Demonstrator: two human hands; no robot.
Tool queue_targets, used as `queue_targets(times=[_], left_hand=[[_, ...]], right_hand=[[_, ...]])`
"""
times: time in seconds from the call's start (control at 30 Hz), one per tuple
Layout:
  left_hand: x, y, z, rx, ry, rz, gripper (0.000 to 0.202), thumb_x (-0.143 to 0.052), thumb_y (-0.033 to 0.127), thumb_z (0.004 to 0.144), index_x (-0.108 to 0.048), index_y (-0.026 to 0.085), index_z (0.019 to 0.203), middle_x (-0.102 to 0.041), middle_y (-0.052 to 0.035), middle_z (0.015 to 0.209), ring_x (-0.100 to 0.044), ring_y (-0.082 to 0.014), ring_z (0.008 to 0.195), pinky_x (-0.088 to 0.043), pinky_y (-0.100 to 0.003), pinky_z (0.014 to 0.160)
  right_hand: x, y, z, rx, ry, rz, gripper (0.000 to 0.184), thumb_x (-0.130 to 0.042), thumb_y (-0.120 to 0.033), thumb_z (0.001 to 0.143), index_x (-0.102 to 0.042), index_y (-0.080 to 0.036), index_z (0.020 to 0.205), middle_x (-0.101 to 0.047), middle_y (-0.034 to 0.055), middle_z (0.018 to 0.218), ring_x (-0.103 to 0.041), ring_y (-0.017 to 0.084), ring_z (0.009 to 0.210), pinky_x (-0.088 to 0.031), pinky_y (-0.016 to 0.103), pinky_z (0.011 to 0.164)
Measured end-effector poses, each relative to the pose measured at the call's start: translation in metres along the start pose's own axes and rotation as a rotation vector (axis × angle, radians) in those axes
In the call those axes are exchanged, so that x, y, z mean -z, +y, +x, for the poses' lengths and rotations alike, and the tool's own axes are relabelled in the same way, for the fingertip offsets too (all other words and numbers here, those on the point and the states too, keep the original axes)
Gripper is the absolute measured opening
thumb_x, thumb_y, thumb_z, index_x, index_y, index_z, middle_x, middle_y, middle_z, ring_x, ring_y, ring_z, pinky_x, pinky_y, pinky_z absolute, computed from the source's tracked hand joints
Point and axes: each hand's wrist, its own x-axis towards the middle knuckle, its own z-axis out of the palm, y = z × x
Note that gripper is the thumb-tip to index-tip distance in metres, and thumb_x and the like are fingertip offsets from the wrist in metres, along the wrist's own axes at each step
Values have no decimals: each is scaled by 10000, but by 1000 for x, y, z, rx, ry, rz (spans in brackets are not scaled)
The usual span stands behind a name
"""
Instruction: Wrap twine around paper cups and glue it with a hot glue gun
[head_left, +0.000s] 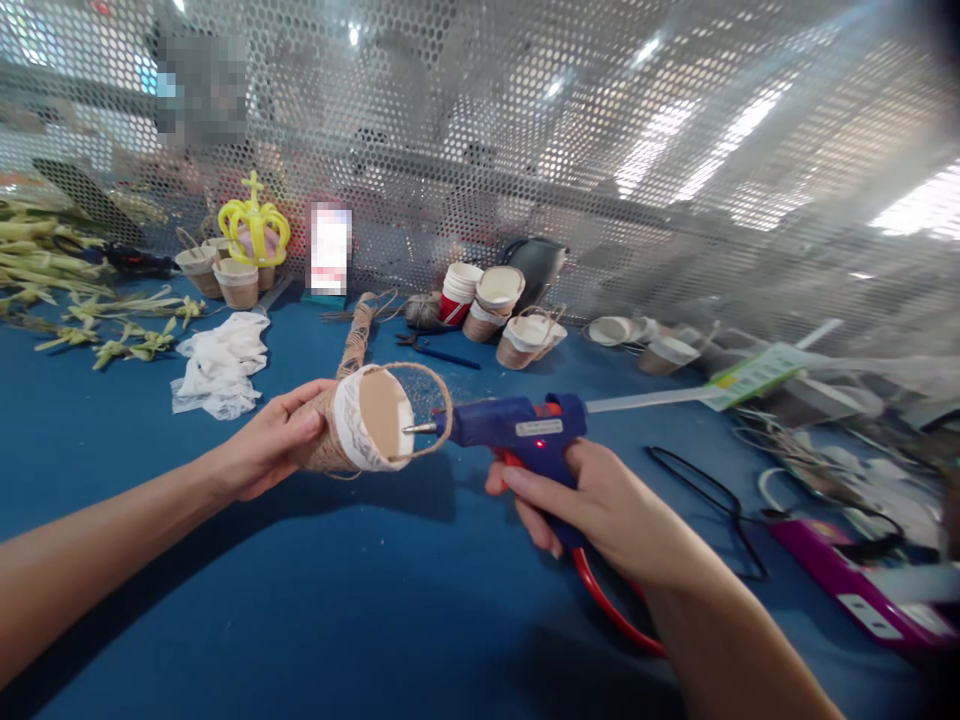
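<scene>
My left hand (274, 445) is closed round a paper cup (360, 420) wrapped in jute twine with a white lace band, held on its side with the mouth facing right. A thin twine loop arches over the cup's mouth like a handle. My right hand (592, 500) grips a blue hot glue gun (517, 428) with a red trigger and a lit red light. The gun's metal nozzle touches the cup's rim where the twine loop meets it. A red cord (611, 610) runs from the gun under my right wrist.
Blue table (300, 600) with a perforated metal screen behind. White lace cloth (221, 365) and green leaf strips (75, 290) lie left. Several twine-wrapped cups (499, 310), a yellow crown (253, 228), a twine spool (358, 330), scissors (439, 350), a black wire (712, 495) and a purple tool (855, 590) surround me.
</scene>
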Motion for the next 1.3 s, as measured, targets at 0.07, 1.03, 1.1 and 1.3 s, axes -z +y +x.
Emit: queue_targets(times=[0.07,1.03,1.1,1.3], left_hand=[[0,0,0,1,1,-8,471,-676,434,640,-563,227,1048,-612,-74,1076,-586,-225,917,-483,-295,745],[-2,-3,0,-13,-10,-118,441,-708,368,634,-578,241,1036,-633,-49,1024,-595,-205,897,-479,-294,774],[-4,-4,0,-2,-31,-123,455,-715,352,629,-570,230,1042,-637,-60,1024,-596,-217,898,-478,-318,781],[-11,-4,-2,76,-159,-128,533,-731,312,611,-561,133,1084,-647,-119,1007,-601,-237,886,-449,-353,823]], right_hand=[[-2,2,2,5,-40,108,242,-526,-372,786,-570,-136,756,-495,-49,408,-424,58,349,-356,176,374],[-2,6,10,-58,-59,421,205,-525,-331,787,-556,-128,779,-467,-56,393,-352,35,325,-258,151,334],[4,9,14,-40,79,412,197,-548,-334,772,-540,-139,798,-481,-59,432,-387,39,357,-285,154,360],[32,36,41,-74,579,-105,299,-566,-451,706,-501,-161,729,-551,-23,585,-495,91,476,-397,215,471]])
